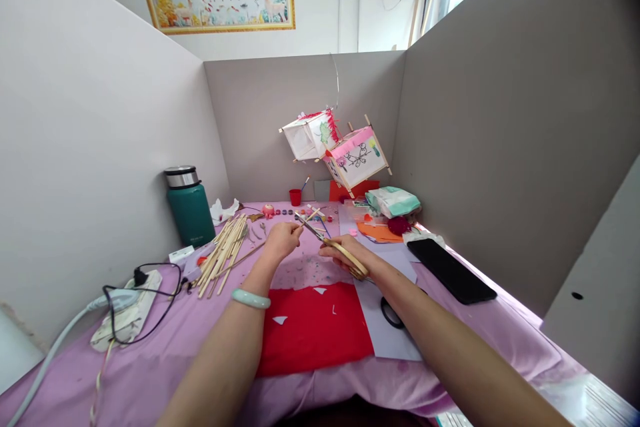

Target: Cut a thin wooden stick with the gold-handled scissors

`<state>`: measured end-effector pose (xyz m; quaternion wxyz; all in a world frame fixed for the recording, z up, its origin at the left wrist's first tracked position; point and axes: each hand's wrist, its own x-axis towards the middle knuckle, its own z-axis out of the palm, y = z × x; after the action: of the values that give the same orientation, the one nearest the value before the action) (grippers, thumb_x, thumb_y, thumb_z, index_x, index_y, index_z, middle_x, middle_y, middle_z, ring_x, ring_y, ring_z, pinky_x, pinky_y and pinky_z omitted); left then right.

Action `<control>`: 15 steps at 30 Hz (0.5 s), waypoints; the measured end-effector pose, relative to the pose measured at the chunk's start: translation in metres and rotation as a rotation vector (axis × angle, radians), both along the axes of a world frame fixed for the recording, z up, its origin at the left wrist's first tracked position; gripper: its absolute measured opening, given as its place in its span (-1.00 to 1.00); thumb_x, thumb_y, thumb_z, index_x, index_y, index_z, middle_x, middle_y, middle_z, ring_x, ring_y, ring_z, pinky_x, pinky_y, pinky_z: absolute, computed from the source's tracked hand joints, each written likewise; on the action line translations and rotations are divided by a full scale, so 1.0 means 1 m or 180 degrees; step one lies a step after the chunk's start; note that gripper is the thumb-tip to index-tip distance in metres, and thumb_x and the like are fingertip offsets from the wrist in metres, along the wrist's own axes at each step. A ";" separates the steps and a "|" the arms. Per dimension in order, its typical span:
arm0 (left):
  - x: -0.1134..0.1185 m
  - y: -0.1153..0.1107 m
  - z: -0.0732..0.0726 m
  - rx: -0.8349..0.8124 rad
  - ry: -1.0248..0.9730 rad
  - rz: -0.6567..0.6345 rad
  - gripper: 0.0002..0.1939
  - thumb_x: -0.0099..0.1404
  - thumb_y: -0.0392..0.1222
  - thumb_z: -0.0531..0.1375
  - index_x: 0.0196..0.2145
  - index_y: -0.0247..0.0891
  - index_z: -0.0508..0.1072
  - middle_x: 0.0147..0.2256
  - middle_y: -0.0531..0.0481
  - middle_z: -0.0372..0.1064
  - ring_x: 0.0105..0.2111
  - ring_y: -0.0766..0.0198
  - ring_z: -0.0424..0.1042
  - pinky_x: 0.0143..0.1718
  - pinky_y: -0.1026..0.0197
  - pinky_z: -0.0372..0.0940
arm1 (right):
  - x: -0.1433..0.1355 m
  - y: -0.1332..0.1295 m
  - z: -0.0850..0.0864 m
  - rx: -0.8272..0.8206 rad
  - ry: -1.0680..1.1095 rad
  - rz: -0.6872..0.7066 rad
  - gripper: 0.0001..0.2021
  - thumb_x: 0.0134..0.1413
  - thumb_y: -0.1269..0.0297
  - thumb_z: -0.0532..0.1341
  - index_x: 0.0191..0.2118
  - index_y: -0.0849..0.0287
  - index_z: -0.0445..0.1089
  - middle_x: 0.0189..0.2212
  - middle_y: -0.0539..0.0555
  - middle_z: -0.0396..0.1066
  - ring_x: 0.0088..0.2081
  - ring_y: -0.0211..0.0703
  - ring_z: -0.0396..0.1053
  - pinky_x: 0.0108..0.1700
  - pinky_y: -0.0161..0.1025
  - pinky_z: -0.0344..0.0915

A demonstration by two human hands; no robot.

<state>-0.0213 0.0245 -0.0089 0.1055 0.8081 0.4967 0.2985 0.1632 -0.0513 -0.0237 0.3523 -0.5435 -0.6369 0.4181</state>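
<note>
Near the centre of the frame the right hand [350, 255] grips a pair of gold-handled scissors [334, 247], fingers closed through the loops, with the blades pointing up and left toward the left hand [281, 240]. The left hand is pinched shut on a thin pale wooden stick [311, 217], held just at the scissor tips; whether the blades already bite the stick is too small to tell. A pale green jade-like bangle [251, 298] sits on the left wrist. Below the hands lies a red paper sheet [313, 327] with small cut-outs, on the lilac cloth-covered table [150, 373], and a white paper sheet [385, 330] lies just to its right. To the left of centre is a loose bundle of bamboo sticks [223, 253], with a dark green steel-capped flask [190, 207] behind it and a white power strip with a black cable [127, 310] at lower left. A black phone [450, 270] rests at right, and two paper lanterns on stick frames [335, 147] hang at the back. The risks, as I judge them: the blade tips stand close to the pinching fingers, so a slip of the stick could nick them; a round stick may roll or twist between the blades and split instead of cutting clean; a cut end could fly off among the small clutter behind.
</note>
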 end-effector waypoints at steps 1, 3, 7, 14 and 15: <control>0.001 -0.001 0.000 0.0100 0.0047 0.0070 -0.68 0.22 -0.11 0.01 -0.45 -0.26 0.51 -0.54 -0.02 0.44 -0.49 0.30 0.34 -0.43 0.28 0.09 | 0.000 -0.001 0.001 0.0025 0.0053 0.0018 -0.68 -0.11 0.04 0.23 -0.34 0.22 0.38 -0.70 -0.12 0.14 -0.74 -0.46 -0.05 -0.73 -0.43 -0.12; 0.003 -0.002 0.000 0.0236 0.0075 0.0216 -0.73 0.21 -0.11 0.04 -0.36 -0.24 0.51 -0.48 -0.03 0.45 -0.48 0.29 0.34 -0.43 0.29 0.08 | 0.000 -0.003 0.001 0.0043 0.0126 0.0013 -0.66 -0.13 0.01 0.24 -0.35 0.22 0.37 -0.70 -0.12 0.14 -0.73 -0.46 -0.03 -0.72 -0.44 -0.11; 0.006 -0.004 -0.002 0.0267 0.0006 0.0389 -0.72 0.22 -0.08 0.06 -0.24 -0.20 0.51 -0.47 -0.03 0.45 -0.47 0.30 0.34 -0.41 0.30 0.09 | 0.001 -0.002 0.000 -0.0016 0.0200 -0.0020 -0.65 -0.14 0.01 0.24 -0.33 0.22 0.37 -0.68 -0.12 0.15 -0.73 -0.46 0.00 -0.71 -0.45 -0.11; 0.003 -0.007 0.000 0.0328 0.0028 0.0121 -0.69 0.25 -0.12 0.01 -0.42 -0.23 0.51 -0.57 0.00 0.40 -0.49 0.33 0.31 -0.41 0.32 0.08 | 0.003 -0.001 -0.003 -0.0063 0.0363 0.0080 -0.67 -0.14 0.04 0.25 -0.31 0.21 0.37 -0.68 -0.14 0.14 -0.72 -0.47 0.00 -0.70 -0.45 -0.09; 0.003 -0.006 0.001 0.0316 0.0013 0.0083 -0.69 0.25 -0.13 0.00 -0.44 -0.24 0.51 -0.58 0.00 0.39 -0.50 0.33 0.30 -0.42 0.32 0.08 | 0.003 -0.001 -0.003 -0.0061 0.0369 0.0093 -0.66 -0.14 0.04 0.25 -0.30 0.21 0.38 -0.68 -0.14 0.13 -0.71 -0.46 0.00 -0.70 -0.45 -0.09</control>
<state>-0.0185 0.0183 -0.0081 0.0603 0.8064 0.4921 0.3224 0.1664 -0.0524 -0.0268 0.3773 -0.5124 -0.6193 0.4600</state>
